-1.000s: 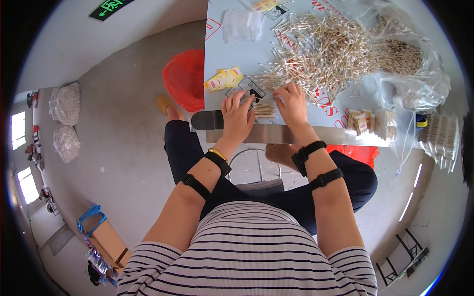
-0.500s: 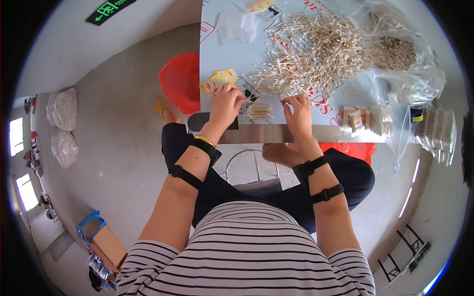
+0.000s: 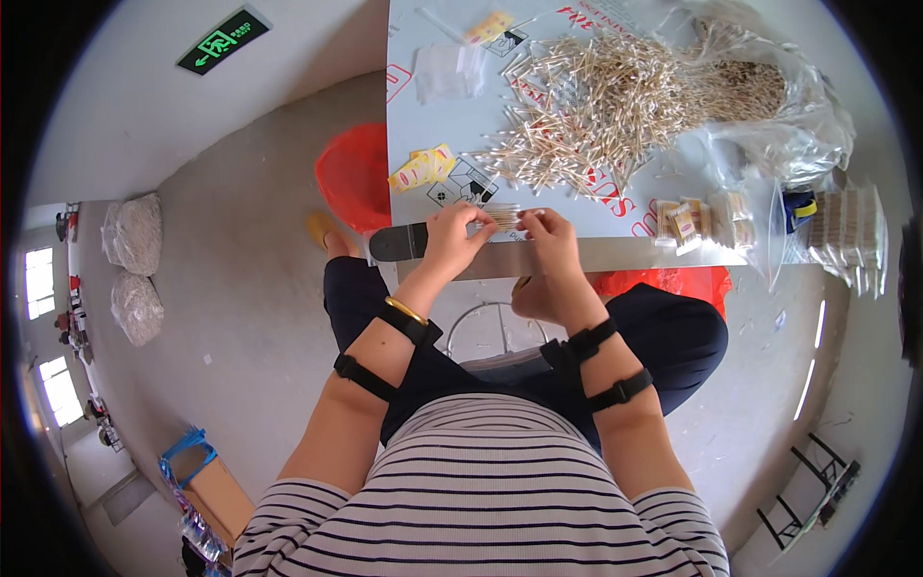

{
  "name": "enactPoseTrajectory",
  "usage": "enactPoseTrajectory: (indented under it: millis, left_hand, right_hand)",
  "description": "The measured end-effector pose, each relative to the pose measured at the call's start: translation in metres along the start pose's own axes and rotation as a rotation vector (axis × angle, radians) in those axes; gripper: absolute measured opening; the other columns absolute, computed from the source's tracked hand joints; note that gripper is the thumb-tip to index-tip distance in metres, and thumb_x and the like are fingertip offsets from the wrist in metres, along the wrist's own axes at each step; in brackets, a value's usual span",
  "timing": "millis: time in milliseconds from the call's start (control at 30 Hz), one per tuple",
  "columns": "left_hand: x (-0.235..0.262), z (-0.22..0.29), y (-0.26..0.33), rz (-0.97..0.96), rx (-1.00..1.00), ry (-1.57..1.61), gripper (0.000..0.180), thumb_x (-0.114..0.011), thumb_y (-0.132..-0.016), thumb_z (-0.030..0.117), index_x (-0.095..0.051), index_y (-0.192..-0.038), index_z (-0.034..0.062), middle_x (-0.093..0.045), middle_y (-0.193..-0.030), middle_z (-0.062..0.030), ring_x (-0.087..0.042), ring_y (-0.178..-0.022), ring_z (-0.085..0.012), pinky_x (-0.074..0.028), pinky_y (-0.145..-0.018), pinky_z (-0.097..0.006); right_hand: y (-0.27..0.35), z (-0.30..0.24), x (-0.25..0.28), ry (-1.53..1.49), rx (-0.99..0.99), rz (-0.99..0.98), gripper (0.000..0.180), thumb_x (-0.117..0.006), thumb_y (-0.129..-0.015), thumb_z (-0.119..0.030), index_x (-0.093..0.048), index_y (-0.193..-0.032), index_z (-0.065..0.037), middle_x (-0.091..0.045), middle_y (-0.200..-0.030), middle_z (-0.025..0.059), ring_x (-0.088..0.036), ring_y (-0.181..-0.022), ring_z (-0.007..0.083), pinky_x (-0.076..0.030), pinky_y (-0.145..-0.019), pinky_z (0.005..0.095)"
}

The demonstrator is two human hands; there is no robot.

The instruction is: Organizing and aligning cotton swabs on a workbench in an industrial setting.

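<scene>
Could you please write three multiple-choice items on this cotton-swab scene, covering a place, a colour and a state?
1. Where is the loose swab pile?
A. on the table beyond the hands
B. on the floor
C. in the basin

2. What colour is the basin left of the table?
A. blue
B. red
C. white

3. How is the small swab bundle held?
A. left hand only
B. lying untouched
C. between left hand and right hand

Answers: 1 A, the pile lies mid-table; 2 B, it shows red; 3 C, both hands' fingers meet on it.
</scene>
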State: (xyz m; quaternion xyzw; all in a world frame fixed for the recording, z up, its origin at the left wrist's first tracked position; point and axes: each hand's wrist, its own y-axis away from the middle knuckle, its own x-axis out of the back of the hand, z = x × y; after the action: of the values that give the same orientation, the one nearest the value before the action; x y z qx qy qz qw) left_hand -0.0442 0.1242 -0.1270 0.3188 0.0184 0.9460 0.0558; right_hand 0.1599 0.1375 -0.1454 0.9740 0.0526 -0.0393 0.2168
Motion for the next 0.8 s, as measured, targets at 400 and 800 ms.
enactPoseTrajectory:
  millis: [400,800]
  left_hand:
    - [-0.018,-0.026,-0.059,0.163,0.061,-0.308,0.013,-0.078,-0.086,0.021,-0.071,-0.096,0.0167,-0.066,-0.097,0.0002,-0.062,-0.104,-0.0249,-0.038,-0.094,-0.048]
    - [-0.021,-0.016,-0.031,0.164,-0.074,-0.377,0.008,-0.074,-0.086,0.015,-0.074,-0.094,0.0174,-0.065,-0.100,-0.0004,-0.060,-0.106,-0.0254,-0.038,-0.096,-0.045]
  right_hand:
    - [0.206,-0.126,0.303,1.107,0.314,0.970,0.020,-0.073,-0.098,-0.018,-0.074,-0.113,-0.006,-0.071,-0.097,0.0052,-0.060,-0.083,0.0128,-0.047,-0.072,0.0314]
    - [0.028,-0.072,0.049,0.653,0.438,0.114,0.013,-0.071,-0.091,-0.008,-0.074,-0.103,-0.005,-0.073,-0.099,0.0128,-0.072,-0.085,0.0280,-0.057,-0.075,0.0386]
